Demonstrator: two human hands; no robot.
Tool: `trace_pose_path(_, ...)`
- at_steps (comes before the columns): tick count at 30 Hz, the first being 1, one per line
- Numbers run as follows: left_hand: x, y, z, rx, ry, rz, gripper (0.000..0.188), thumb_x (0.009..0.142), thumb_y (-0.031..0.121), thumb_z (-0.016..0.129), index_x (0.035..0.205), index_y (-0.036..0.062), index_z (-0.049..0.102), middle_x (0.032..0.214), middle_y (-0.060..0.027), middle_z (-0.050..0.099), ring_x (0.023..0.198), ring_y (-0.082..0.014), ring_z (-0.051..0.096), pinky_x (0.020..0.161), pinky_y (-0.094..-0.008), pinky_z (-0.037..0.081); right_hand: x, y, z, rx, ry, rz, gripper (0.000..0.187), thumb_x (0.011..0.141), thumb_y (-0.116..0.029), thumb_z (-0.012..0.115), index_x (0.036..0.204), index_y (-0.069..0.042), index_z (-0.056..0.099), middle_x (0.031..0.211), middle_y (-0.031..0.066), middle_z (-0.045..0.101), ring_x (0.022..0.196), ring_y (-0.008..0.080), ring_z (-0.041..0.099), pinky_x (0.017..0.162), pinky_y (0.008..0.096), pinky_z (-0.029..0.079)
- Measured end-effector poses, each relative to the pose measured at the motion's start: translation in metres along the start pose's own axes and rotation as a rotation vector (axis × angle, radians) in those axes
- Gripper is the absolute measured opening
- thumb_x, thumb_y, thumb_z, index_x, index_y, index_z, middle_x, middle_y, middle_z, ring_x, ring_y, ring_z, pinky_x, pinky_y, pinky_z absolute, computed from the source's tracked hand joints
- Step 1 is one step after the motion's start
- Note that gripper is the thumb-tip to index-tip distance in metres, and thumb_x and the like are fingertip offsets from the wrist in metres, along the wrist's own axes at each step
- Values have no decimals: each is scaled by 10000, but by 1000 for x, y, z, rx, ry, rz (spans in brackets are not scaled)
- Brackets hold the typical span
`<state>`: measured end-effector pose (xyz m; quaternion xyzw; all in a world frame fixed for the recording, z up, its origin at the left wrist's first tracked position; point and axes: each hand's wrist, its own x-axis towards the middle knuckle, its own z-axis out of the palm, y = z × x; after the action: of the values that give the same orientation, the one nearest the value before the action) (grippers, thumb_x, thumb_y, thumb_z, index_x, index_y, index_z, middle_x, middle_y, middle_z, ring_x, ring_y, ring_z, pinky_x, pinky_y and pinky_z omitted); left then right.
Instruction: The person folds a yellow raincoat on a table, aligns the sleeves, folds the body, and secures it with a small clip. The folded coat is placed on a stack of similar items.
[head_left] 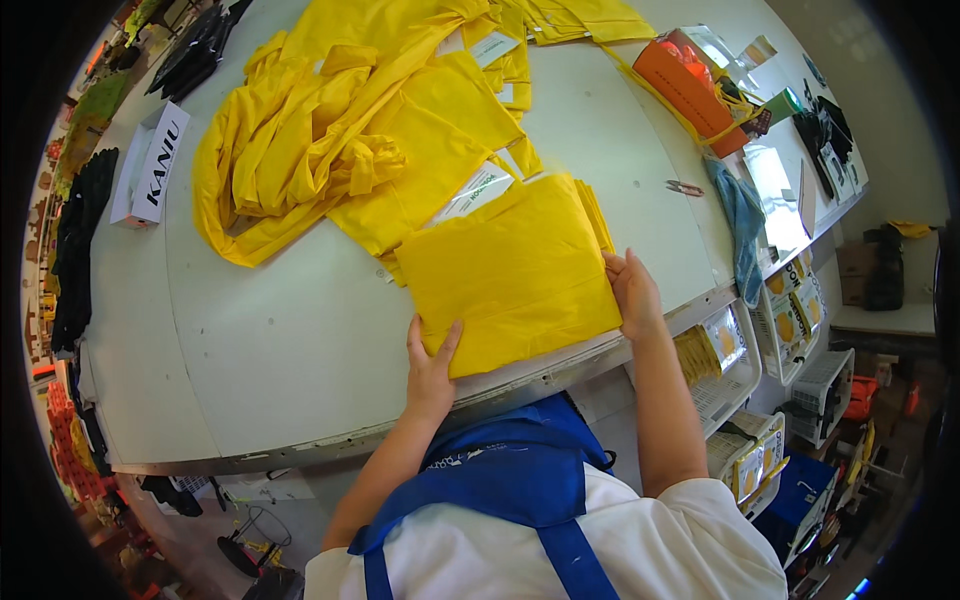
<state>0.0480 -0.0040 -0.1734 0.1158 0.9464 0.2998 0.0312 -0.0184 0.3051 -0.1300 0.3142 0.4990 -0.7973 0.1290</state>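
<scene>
A folded yellow garment (515,275), smooth and roughly square, lies at the front edge of the table between my two hands. My left hand (431,368) is closed on its lower left corner, thumb on top and the other fingers along the side. At its right edge, my right hand (633,290) grips the layers, with some fingertips hidden. Just beyond lies a flat packet with a white label (476,190), partly covered by the folded garment. Farther off, a loose heap of crumpled yellow garments (300,140) spreads over the left middle of the table.
On the table's left stands a white box (150,165) near dark cloth (85,240). To the right are an orange box (690,95), small snips (685,188) and a blue cloth (737,225). White baskets (730,385) with packets stand below the table's right edge.
</scene>
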Motion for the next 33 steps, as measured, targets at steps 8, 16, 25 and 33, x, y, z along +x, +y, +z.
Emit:
trace_pose_path(8, -7, -2, 12, -669, 106, -215, 894, 679, -64, 678, 1441, 158, 267, 1393, -246, 298, 1196, -396, 452, 1005, -407, 393, 7, -1, -12, -1201, 252, -488, 521, 839, -396, 662, 1111, 42, 590, 1068, 152, 620, 1019, 266, 557, 867, 384, 447)
trace_pose_path(16, -8, 0, -23, -204, -15, -136, 828, 672, 2, 691, 1407, 207, 371, 1373, -247, 325, 1268, -403, 355, 992, -434, 376, -12, -4, -13, -319, -25, -16, 442, 905, -209, 608, 1230, 51, 462, 1082, 132, 613, 905, 186, 607, 789, 306, 499)
trace_pose_path(25, 44, 60, -21, 201, -165, 181, 593, 826, 545, 549, 1381, 403, 397, 1543, -163, 101, 1385, -470, 68, 1082, -617, 24, -24, 36, 2, -1050, 305, -533, 539, 876, -248, 621, 1312, -29, 393, 1242, 206, 489, 1171, 339, 472, 988, 406, 386)
trace_pose_path(33, 53, 41, -13, 225, -114, 232, 617, 805, 514, 615, 1367, 356, 415, 1515, -133, 185, 1377, -431, 127, 1083, -609, 68, 30, -27, 50, -1906, -92, -769, 692, 852, -470, 577, 1420, -153, 340, 1306, 173, 495, 1231, 353, 441, 1036, 460, 333)
